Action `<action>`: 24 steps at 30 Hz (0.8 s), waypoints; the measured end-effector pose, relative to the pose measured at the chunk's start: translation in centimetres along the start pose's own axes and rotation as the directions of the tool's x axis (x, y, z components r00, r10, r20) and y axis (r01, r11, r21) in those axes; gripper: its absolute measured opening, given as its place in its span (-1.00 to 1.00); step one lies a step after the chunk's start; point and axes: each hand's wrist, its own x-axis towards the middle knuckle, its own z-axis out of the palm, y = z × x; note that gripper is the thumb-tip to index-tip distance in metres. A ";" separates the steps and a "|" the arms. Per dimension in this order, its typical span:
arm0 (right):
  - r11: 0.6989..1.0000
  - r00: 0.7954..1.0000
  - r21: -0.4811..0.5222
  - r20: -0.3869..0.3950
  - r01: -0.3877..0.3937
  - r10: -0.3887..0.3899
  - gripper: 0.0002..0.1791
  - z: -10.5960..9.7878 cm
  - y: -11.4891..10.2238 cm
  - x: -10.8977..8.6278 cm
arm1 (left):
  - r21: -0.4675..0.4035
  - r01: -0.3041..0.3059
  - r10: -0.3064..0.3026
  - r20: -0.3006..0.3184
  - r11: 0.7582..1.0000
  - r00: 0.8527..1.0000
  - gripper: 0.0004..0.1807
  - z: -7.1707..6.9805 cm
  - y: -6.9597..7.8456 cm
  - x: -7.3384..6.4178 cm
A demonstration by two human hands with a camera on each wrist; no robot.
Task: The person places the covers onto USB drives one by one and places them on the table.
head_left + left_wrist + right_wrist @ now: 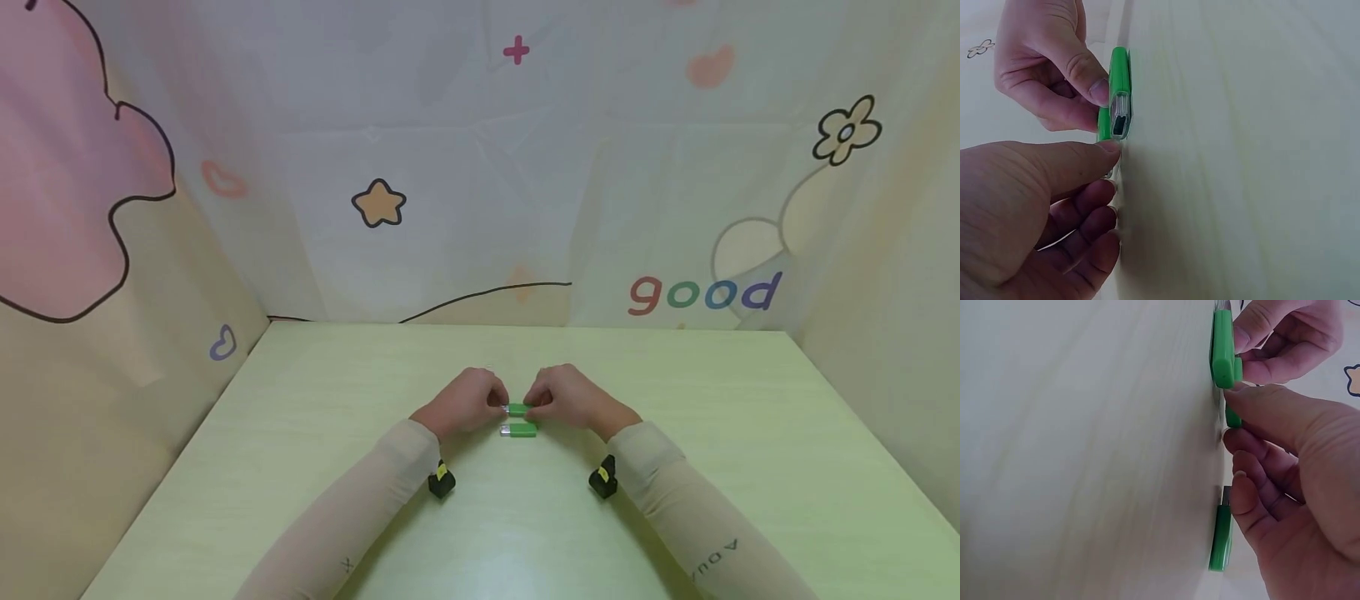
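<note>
Both hands meet over a green USB flash drive (517, 410) lying crosswise at the table's middle. My left hand (467, 402) pinches its clear-capped left end between thumb and fingers. The green right end is pinched by my right hand (572, 398). Parallel to it, just nearer to me, lies a second green USB flash drive (518, 431) with a clear cap on its left end; neither hand holds it. In the right wrist view, another green flash drive (1220, 537) with a bare metal plug lies beside the right hand's curled fingers; in the head view that hand hides it.
The pale wooden table (360, 500) runs back to a printed cloth backdrop (465, 167), with cloth at both sides. A small clear piece (489, 367) lies behind the left hand. A black wrist camera (442, 480) hangs by each forearm.
</note>
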 end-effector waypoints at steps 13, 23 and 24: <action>1.000 1.000 0.002 0.006 -0.018 0.018 -0.85 0.1 -0.2 -0.1 | -0.020 0.015 -0.015 0.016 1.000 1.000 -0.93 -0.1 -0.2 0.0; 0.999 0.999 0.017 -0.004 -0.033 0.033 -0.80 -0.3 0.0 -0.2 | -0.015 0.026 -0.026 0.015 1.000 1.000 -0.85 -0.1 -0.5 0.0; 0.999 0.999 0.020 -0.016 -0.037 0.038 -0.78 -0.5 0.1 -0.2 | -0.020 0.026 -0.026 0.009 0.999 1.000 -0.84 -0.1 -0.5 0.0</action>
